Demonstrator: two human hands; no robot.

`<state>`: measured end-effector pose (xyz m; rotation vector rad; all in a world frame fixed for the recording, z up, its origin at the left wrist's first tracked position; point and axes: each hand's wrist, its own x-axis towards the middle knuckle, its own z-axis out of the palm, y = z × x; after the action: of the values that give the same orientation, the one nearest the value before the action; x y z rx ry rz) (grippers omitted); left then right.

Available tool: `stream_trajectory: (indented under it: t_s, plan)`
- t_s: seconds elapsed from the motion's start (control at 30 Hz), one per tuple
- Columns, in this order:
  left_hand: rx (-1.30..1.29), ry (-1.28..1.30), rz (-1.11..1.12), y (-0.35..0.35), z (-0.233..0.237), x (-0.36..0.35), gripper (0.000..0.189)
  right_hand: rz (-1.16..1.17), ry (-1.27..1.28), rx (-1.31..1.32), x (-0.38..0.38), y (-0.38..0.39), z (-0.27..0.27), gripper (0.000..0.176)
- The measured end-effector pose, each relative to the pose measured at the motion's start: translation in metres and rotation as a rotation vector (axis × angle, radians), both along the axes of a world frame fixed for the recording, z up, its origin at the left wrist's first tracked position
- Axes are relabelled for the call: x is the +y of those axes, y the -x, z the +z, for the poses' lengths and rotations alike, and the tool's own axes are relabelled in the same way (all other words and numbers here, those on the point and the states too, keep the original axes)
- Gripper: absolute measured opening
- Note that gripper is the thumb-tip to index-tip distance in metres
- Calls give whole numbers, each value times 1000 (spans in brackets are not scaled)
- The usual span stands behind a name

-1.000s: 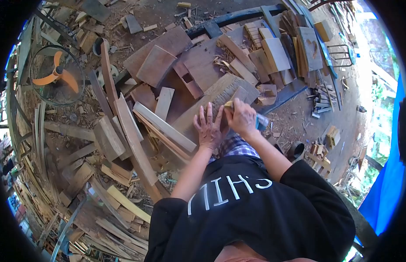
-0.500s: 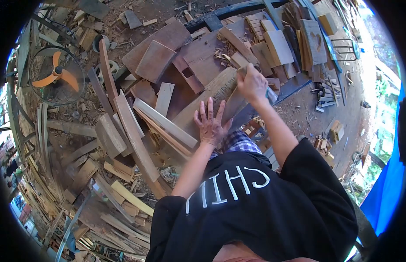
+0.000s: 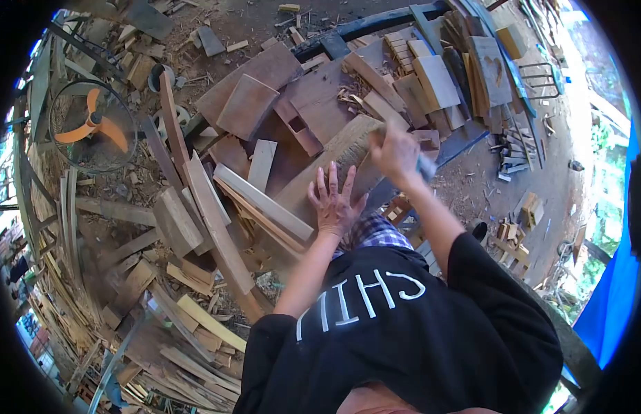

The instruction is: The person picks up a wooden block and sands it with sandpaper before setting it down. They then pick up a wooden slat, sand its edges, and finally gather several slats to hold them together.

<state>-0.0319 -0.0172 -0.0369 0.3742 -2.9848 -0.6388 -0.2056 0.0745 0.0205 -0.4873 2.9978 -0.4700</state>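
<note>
left hand [image 3: 334, 201] spread flat on plank [image 3: 346, 143] | right hand [image 3: 396, 153] fisted around blurred tool [image 3: 425, 168]

An open-air woodworking yard is shown. Planks [image 3: 262, 200] and offcuts [image 3: 175, 221] are heaped over bare earth [image 3: 472, 186], and a long board [image 3: 344, 148] is laid across the heap. Cut blocks [image 3: 437, 79] are stacked beyond, shavings [image 3: 351, 96] are scattered about, and a caged fan [image 3: 93, 124] is set among the scrap.
</note>
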Motion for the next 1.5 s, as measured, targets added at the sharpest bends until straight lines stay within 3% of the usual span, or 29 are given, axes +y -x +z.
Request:
stream_trajectory:
  t_s: [0.1, 0.17, 0.27, 0.33, 0.5, 0.57, 0.6, 0.63, 0.7, 0.73, 0.77, 0.83, 1.1, 1.17, 1.23, 1.27, 1.33, 1.5]
  plan:
    - [-15, 10, -18, -3, -9, -1, 76, 141, 86, -42, 1, -50, 2, 26]
    - [-17, 5, -9, 4, 0, -3, 76, 151, 30, 164, 9, -33, -13, 24]
    - [-21, 5, -10, -3, 3, 0, 76, -101, -107, -13, 20, 55, -9, 32]
    - [-8, -1, -1, 2, 5, -1, 75, -116, -107, -39, 32, 84, 2, 33]
    - [3, 13, -13, 1, 3, 0, 74, -250, 5, -100, 71, 70, -1, 43]
    - [-5, 27, -7, 1, 5, 0, 75, -288, 481, -274, 91, 64, -18, 52]
    - [-10, 35, -13, 1, 6, -1, 77, -541, 823, -646, 82, 54, 8, 56]
    - [-4, 42, -19, 0, 6, -1, 77, -541, 832, -640, 88, 51, 4, 56]
    - [6, 31, -31, 1, 8, -3, 78, -565, 833, -663, 95, 47, -5, 53]
    - [13, 38, -39, 2, 8, -3, 80, -424, 346, -299, 93, 43, -4, 52]
    - [16, 42, -52, 4, 9, -1, 80, -396, 175, -288, 97, 42, 0, 54]
    - [7, 41, -7, 11, 14, 2, 83, -426, 446, -301, 104, 43, -3, 57]
    - [9, 1, -61, 74, 20, 24, 76, -359, 686, -532, 122, 32, -7, 64]
    - [-25, -31, -77, 80, 23, 27, 72, -563, 1014, -805, 124, 26, -9, 65]
    - [19, -336, -45, 85, 28, 27, 67, -663, 1125, -875, 128, 22, -6, 59]
    - [12, -331, -64, 87, 31, 27, 67, -649, 1194, -954, 131, 22, -3, 55]
    - [52, -570, -84, 90, 43, 27, 65, -643, 1278, -1030, 135, 24, 7, 51]
    - [74, -715, -165, 102, 70, 28, 63, -575, 1476, -1234, 141, 34, 7, 41]
